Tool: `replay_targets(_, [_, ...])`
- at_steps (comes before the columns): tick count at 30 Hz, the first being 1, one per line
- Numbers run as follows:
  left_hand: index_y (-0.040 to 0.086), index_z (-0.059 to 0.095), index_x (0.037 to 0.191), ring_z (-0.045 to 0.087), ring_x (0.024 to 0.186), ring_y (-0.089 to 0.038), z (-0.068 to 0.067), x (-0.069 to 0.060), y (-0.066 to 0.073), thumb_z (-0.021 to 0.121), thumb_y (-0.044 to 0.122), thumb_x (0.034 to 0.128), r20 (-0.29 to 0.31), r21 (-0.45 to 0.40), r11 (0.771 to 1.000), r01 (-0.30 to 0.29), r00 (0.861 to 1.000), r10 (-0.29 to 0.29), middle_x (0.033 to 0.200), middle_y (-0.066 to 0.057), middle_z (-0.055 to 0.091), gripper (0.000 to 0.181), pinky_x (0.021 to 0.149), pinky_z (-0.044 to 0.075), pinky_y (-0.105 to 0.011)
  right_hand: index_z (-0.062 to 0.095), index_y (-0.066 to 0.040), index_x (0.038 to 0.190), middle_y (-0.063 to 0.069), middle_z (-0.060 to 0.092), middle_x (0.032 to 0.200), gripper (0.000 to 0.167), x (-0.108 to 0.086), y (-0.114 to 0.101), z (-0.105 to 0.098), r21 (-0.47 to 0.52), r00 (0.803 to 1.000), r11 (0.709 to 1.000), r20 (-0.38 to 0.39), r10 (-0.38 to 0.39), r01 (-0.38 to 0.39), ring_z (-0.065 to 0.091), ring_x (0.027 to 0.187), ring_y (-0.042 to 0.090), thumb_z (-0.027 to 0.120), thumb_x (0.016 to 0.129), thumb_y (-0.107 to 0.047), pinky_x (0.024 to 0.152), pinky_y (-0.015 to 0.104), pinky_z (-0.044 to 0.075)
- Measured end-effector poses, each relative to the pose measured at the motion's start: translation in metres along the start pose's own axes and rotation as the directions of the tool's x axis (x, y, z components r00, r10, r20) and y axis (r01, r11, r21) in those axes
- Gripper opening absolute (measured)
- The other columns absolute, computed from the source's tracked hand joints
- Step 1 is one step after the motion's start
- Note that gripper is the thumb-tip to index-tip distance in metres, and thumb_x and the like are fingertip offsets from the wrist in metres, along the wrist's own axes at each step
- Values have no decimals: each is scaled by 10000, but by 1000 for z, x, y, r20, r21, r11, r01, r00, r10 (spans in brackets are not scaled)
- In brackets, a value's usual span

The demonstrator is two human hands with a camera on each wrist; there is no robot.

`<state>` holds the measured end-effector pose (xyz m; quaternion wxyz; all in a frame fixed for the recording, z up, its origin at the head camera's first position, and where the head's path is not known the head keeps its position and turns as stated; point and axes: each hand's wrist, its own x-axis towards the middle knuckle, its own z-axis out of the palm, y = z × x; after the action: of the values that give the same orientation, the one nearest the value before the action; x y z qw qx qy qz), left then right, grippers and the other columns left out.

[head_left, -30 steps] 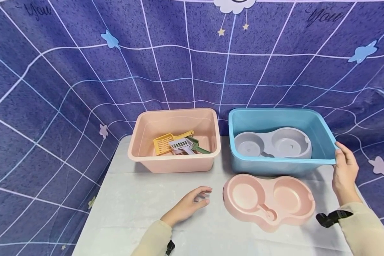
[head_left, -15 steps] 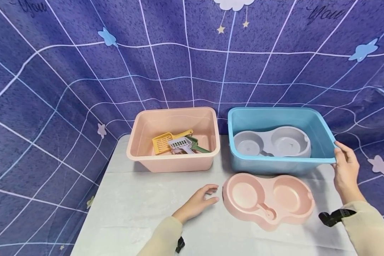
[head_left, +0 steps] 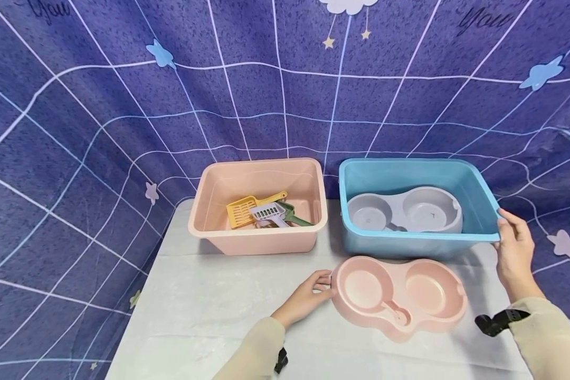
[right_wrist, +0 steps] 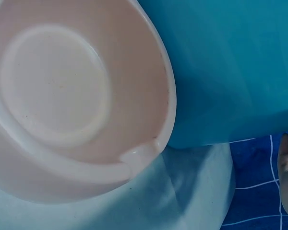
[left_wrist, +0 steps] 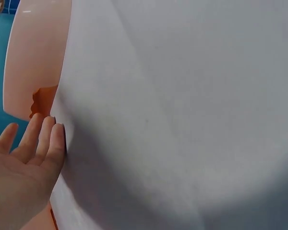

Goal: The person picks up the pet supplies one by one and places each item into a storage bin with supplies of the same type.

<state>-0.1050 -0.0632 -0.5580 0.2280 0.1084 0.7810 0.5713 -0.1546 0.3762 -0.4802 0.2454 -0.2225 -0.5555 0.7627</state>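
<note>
A pink double pet bowl (head_left: 394,295) lies on the white table in front of the blue bin (head_left: 408,245). My left hand (head_left: 304,300) is at the bowl's left end, its fingertips at the edge; the head view does not settle how firmly they touch. In the left wrist view the left hand (left_wrist: 29,167) shows its fingers extended and slightly bent. My right hand (head_left: 515,250) holds the rim of the blue bin at its front right corner. A grey double pet bowl (head_left: 426,211) sits inside that bin. In the right wrist view the pink bowl (right_wrist: 57,86) fills the left side.
Left of the blue bin stands a pink bin (head_left: 261,244) holding several litter scoops, among them a yellow one (head_left: 242,212), a pale grey one (head_left: 268,212) and a green one (head_left: 292,215). A purple curtain (head_left: 266,95) with stars hangs behind the table (head_left: 209,316).
My left hand has moved right and a little upward across the table to the pink bowl's left edge. The right hand stays on the blue bin's rim, and the bowls have not moved.
</note>
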Motion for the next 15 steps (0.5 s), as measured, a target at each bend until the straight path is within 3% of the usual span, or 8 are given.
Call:
replay_targets(7, [177,464,1457,585,1073,-154,6,8,1,634,323,966,7,-3,1000,13,1000,-13,1283,-23,601,540,926,461,-356,702,-129,1201,-1,589,1041,267,-1,1,1,9,1000,1000,-23,2,-2,549,857,75,555,986,-67,599,126,475])
replay_targets(12, [185,441,1474,587,1042,-121,10,15,-1,640,339,958,-1,-4,1000,21,1000,-21,1307,-19,596,574,912,463,-336,696,-130,1215,-8,591,1082,266,-2,0,3,9,1000,1000,-30,9,-8,551,910,90,562,988,-96,624,122,481])
replay_targets(15, [183,441,1473,604,1012,-104,13,19,-1,648,342,954,-19,-13,1000,29,999,-29,1235,-1,617,580,896,479,-325,692,-130,1223,-12,587,1120,268,-2,-1,4,14,999,1000,-30,13,-13,550,944,98,563,989,-103,639,123,486])
